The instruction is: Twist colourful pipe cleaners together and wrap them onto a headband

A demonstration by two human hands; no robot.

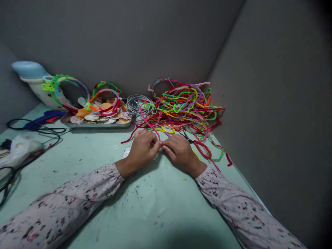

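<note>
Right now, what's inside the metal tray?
Tray holds pale and orange shell-like pieces, with wrapped hoops leaning over them. The tray floor and lower pieces are covered.

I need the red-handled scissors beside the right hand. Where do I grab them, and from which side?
Take the scissors by the red handle loops, from the near right. The loops lie flat and exposed on the table; the blades point away into the pipe cleaner pile, and the right hand blocks the left.
</note>
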